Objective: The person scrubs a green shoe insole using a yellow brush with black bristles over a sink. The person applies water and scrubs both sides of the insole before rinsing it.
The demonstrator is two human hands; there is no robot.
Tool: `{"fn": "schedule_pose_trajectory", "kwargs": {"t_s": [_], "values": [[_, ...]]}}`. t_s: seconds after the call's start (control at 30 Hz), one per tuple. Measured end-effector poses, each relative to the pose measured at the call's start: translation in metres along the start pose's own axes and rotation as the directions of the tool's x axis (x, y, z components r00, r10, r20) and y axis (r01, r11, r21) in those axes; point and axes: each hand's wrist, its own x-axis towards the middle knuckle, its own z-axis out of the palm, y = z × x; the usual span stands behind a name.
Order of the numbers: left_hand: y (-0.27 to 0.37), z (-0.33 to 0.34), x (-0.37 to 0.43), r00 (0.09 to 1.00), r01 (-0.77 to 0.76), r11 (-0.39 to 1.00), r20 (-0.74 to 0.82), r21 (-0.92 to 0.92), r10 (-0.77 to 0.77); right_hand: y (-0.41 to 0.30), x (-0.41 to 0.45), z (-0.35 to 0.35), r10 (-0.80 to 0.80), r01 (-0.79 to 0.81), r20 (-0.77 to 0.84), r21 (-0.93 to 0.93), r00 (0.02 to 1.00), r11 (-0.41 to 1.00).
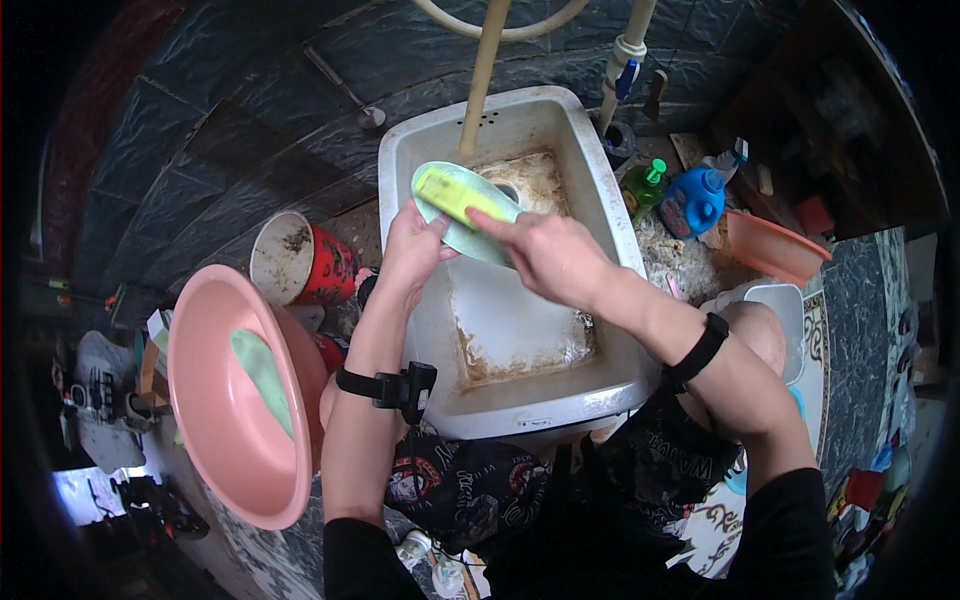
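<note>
My left hand (414, 244) grips the near left edge of a pale green shoe insole (471, 244), thumb on top. The insole is tilted above a stained white sink basin (540, 418). A yellow-green bar (450, 196) lies lengthwise on the insole; whether it is soap or a brush I cannot tell. My right hand (559, 251) holds the bar's near end, index finger stretched along its top, and hides part of the insole. Another pale green insole (261, 375) rests inside a pink plastic basin (196, 375) to the left.
A beige pipe (481, 82) comes down over the sink's far end. Left of the sink stands a red flowered bucket (330, 262). To the right are a green pump bottle (641, 193), a blue detergent jug (691, 204), an orange basin (776, 247) and a clear plastic tub (787, 330).
</note>
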Motion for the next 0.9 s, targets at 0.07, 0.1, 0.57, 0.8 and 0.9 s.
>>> {"fn": "schedule_pose_trajectory", "kwargs": {"t_s": [0.07,0.1,0.57,0.8,0.9], "values": [[-0.001,0.0,0.0,0.997,-0.027,0.999,-0.071,-0.02,0.025,-0.005,-0.003,0.0,-0.051,0.052,0.041,-0.023,0.998,0.998],[-0.001,-0.001,0.001,0.998,-0.028,0.999,-0.052,-0.027,0.027,-0.003,-0.001,-0.002,-0.053,0.054,0.04,-0.023,0.998,0.998],[-0.002,-0.003,0.003,0.999,-0.022,0.998,-0.04,-0.067,0.02,0.011,0.009,0.002,0.061,-0.058,-0.079,0.043,0.995,0.997],[0.006,-0.003,-0.001,0.999,-0.009,0.996,-0.044,-0.086,0.005,0.01,0.01,-0.004,0.105,-0.107,-0.026,-0.059,0.994,0.993],[-0.001,-0.007,0.003,0.999,-0.015,0.993,-0.043,-0.115,0.011,0.0,-0.001,0.004,-0.016,0.016,-0.012,-0.006,1.0,1.0]]}}
